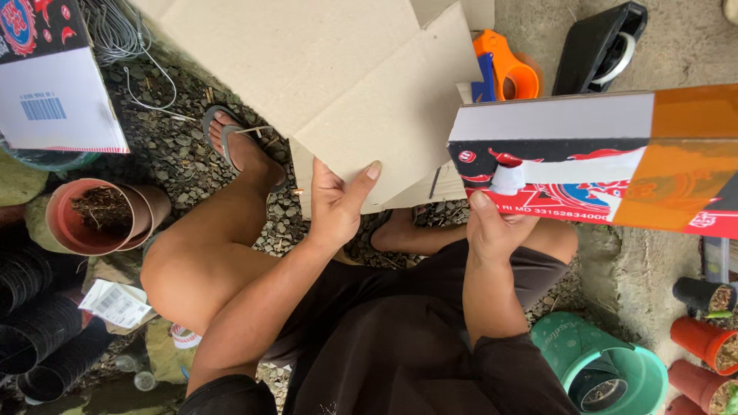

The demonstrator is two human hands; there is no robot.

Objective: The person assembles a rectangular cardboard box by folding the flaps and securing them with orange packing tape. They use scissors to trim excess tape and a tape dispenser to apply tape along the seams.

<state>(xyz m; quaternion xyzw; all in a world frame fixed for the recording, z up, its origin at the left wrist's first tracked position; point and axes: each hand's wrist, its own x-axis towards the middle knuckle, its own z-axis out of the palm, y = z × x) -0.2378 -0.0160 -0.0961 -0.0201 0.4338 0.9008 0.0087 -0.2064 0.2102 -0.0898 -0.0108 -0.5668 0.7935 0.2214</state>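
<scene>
Off to the left of the hands, a terracotta pot [98, 217] lies tipped on its side with dry brown roots and soil inside. Below it, stacks of black nursery pots [42, 330] sit nested together. To the right of the hands, small orange pots [701, 342] hold soil, and a green plastic tub [607, 361] stands near the person's hip; what is in it I cannot tell.

The left hand [338, 201] is closed on the lower edge of a flat brown cardboard sheet [338, 84], thumb on top. The right hand [496, 227] grips the near end of a long printed carton [607, 157], red, white and orange, which runs away to the right.

Just above the carton are an orange tape dispenser [507, 69] and a black one [603, 46]. The person squats in sandals on loose gravel; bare concrete lies beyond the right hand.
</scene>
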